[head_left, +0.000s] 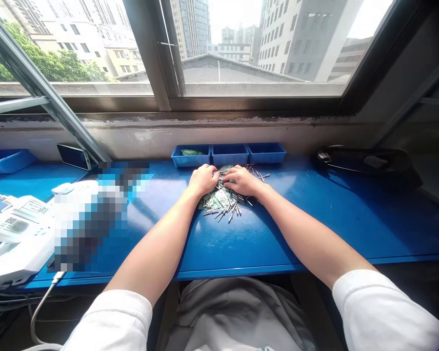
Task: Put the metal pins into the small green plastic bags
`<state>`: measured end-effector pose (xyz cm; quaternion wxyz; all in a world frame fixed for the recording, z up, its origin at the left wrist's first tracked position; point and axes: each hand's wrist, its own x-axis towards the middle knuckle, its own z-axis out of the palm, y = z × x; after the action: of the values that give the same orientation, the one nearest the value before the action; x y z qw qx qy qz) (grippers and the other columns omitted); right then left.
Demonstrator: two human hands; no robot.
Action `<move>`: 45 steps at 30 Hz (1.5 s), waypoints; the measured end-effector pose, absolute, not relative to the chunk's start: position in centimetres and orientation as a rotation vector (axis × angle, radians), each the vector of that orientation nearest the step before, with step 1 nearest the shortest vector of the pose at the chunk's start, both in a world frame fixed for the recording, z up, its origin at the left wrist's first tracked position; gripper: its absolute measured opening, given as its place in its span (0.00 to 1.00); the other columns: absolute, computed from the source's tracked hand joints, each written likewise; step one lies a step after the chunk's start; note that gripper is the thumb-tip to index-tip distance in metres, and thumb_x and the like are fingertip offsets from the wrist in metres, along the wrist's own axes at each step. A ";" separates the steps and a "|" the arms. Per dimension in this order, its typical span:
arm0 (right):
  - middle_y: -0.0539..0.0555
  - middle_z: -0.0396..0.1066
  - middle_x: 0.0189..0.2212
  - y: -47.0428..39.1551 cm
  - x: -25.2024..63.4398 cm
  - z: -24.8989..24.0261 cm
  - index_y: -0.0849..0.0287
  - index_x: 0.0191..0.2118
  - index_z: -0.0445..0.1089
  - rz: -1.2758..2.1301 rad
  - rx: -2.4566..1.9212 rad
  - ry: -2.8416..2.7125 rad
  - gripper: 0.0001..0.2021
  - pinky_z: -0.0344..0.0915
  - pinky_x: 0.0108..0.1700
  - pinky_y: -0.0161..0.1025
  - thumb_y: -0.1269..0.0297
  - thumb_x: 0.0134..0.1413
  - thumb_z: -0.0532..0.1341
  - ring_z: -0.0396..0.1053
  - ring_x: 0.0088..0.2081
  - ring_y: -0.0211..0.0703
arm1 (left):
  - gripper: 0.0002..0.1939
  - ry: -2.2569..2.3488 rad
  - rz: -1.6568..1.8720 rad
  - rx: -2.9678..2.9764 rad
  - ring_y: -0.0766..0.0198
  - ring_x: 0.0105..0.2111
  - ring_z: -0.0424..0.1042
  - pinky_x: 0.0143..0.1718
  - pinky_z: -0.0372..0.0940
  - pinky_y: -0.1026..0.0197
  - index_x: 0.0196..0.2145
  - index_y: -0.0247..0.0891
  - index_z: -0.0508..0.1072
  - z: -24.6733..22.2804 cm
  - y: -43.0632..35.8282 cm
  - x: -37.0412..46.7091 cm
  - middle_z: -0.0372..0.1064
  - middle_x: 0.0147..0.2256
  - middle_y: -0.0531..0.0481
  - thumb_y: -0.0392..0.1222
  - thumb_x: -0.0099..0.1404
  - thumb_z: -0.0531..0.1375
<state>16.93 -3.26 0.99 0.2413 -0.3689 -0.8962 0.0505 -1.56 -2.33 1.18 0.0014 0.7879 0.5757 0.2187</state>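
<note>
A loose pile of thin metal pins (231,210) mixed with small green-and-clear packets (219,199) lies on the blue table. My left hand (204,179) rests on the pile's left side, fingers curled inward. From the right, my right hand (242,180) reaches over the pile, its fingers bent and a little apart, near the left fingertips. Whether either hand pinches a pin or packet is too small to tell. Behind the hands stand three joined blue bins; the left bin (190,161) holds a green packet (191,152).
A white power strip (40,234) with plugs and cables covers the table's left side, beside a blurred patch. A phone (74,156) leans at the back left near a blue tray (7,161). A black bag (368,162) lies back right.
</note>
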 end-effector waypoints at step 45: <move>0.50 0.67 0.21 -3.3 17.1 1.6 0.59 0.26 0.67 0.391 -1.145 -1.972 0.17 0.56 0.30 0.35 0.56 0.60 0.50 0.61 0.24 0.36 | 0.09 1.213 1.066 2.682 0.62 0.36 0.73 0.40 0.65 0.61 0.38 0.38 0.73 1.6 -3.0 -0.4 0.75 0.37 0.48 0.42 0.66 0.54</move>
<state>17.06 -3.26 1.59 0.4022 -0.4531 -0.7803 0.1548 -0.39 -2.98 1.62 0.0054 0.8567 0.3874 0.3405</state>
